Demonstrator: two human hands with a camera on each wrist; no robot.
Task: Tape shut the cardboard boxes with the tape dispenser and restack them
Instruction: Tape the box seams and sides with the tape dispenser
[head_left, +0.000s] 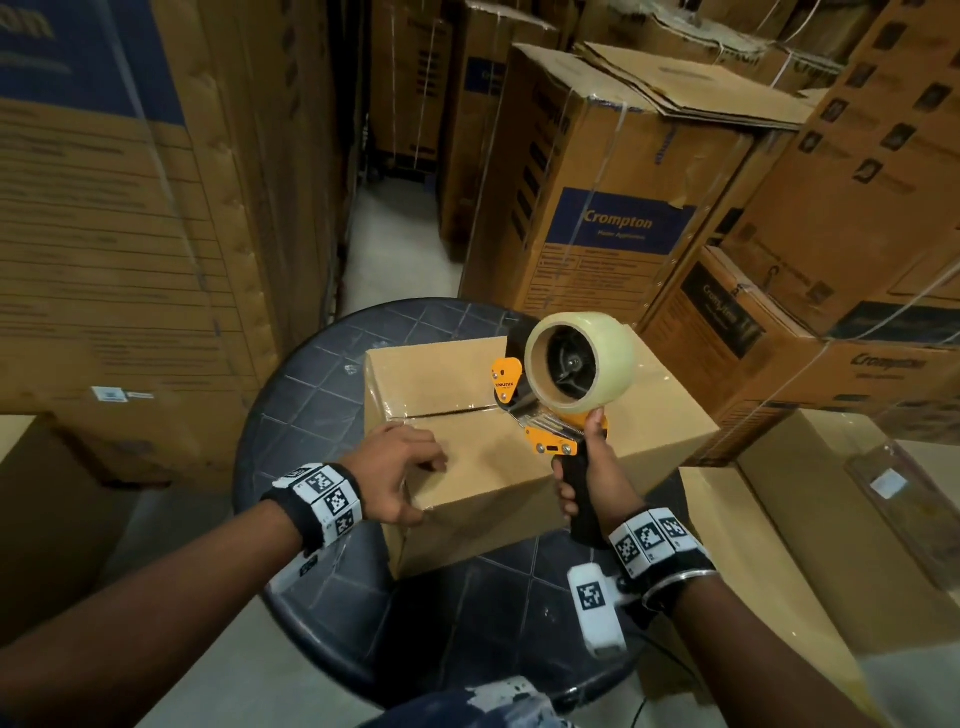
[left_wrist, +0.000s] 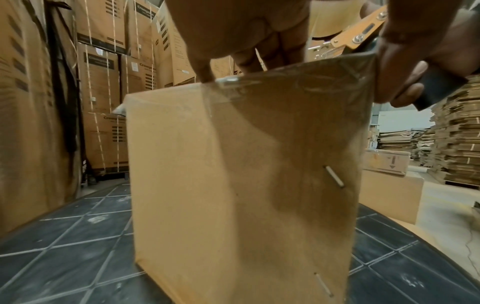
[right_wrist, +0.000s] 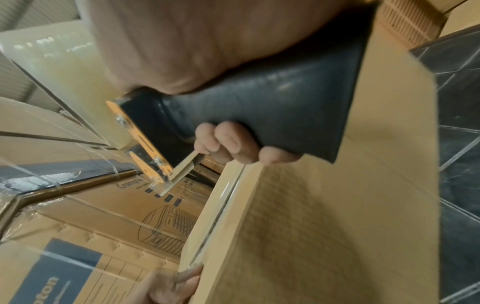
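Cardboard box (head_left: 498, 457) sits on the round dark desk (head_left: 311, 374). Left hand (head_left: 400, 475) rests loosely curled on its top; right hand (head_left: 587, 478) grips the tape dispenser (head_left: 561, 384). Keep it pressed along the seam.

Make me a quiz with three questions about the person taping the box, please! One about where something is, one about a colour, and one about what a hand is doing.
1. Where does the small cardboard box sit?
A. on a dark round table
B. on the floor
C. on a tall stack

2. What colour is the tape dispenser frame?
A. green
B. orange
C. pink

3. What is the right hand doing?
A. hanging free
B. gripping the dispenser's black handle
C. lying flat on the table

Answers:
1 A, the round table shows all around the box.
2 B, orange plates sit beside the tape roll.
3 B, its fingers curl round the handle; the left hand touches the box top.
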